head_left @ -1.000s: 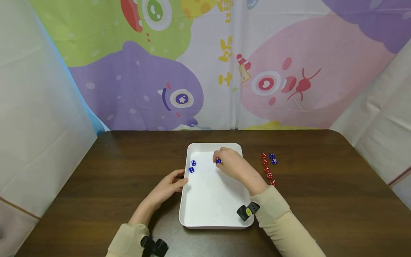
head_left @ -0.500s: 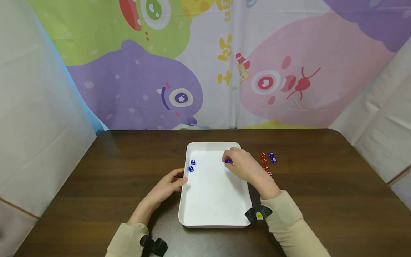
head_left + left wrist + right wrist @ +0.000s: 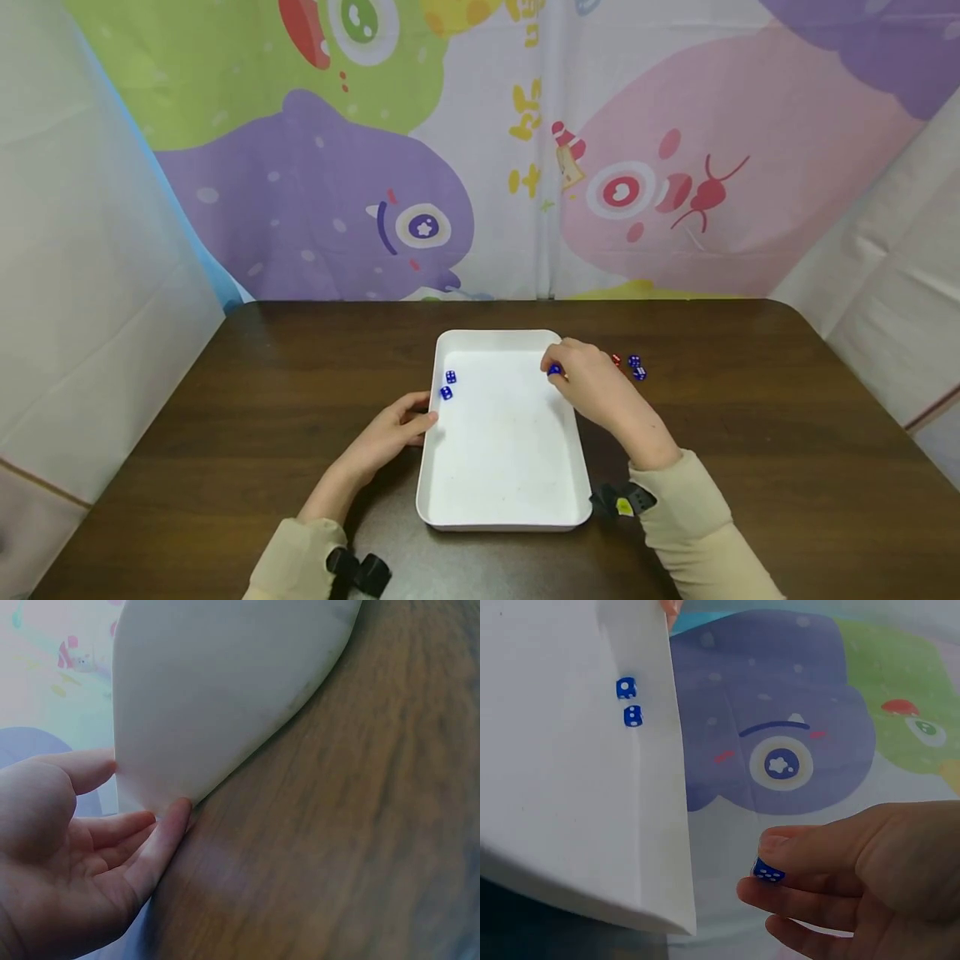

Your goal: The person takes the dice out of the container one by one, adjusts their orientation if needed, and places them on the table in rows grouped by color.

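Note:
A white tray (image 3: 501,467) lies on the dark wooden table (image 3: 225,400). Two blue dice (image 3: 448,384) sit by its left wall, also seen as blue dice (image 3: 628,702) in the right wrist view. My right hand (image 3: 592,386) hovers over the tray's far right edge and pinches a blue die (image 3: 553,369) between thumb and fingers, the blue die (image 3: 767,871) clear in the right wrist view. My left hand (image 3: 390,433) rests against the tray's left wall, its fingers (image 3: 161,840) straight against the tray (image 3: 225,682).
A small group of red and blue dice (image 3: 630,365) lies on the table right of the tray, partly hidden by my right hand. A colourful cartoon backdrop (image 3: 480,150) stands behind the table's far edge.
My right hand has carried the blue die from the tray's middle toward its right edge. The left hand has stayed put on the tray's left wall.

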Demonstrator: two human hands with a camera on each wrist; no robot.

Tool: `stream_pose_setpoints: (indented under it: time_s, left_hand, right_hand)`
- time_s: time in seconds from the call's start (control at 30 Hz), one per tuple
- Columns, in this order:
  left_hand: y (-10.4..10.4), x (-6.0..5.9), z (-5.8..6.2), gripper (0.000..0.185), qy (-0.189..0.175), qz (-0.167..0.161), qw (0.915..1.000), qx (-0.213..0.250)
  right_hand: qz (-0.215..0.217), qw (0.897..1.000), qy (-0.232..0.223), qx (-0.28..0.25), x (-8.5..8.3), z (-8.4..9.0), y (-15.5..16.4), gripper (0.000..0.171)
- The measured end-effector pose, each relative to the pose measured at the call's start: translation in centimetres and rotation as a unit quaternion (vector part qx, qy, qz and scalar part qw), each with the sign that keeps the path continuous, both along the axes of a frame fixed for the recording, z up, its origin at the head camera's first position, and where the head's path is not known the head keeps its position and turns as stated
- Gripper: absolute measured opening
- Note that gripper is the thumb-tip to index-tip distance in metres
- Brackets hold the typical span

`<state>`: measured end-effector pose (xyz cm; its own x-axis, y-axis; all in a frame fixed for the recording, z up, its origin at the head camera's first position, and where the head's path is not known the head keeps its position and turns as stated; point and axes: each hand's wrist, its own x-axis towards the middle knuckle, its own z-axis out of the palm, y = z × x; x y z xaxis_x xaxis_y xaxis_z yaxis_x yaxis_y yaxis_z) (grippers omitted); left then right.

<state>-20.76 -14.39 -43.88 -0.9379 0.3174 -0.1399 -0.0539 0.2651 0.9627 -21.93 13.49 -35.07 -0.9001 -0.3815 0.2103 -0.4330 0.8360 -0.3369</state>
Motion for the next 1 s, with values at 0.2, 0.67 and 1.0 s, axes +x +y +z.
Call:
stream_pose_setpoints:
  time_s: [0.2,0.67,1.0]
  left_hand:
    - [0.0,-0.1,0.1,0.05,-0.003,0.001,1.0,-0.005]
    - [0.0,0.0,0.1,0.051,-0.005,0.005,0.9999,-0.008]
    - [0.0,0.0,0.2,0.051,-0.006,0.001,1.0,-0.006]
  right_hand:
    - [-0.016,1.0,0.021,-0.005,0.4,-0.3,1.6,0.011]
    - [-0.06,0.998,0.001,-0.005,-0.2,-0.8,5.6,0.016]
    - [-0.098,0.994,-0.038,0.005,-0.9,-0.7,7.2,0.021]
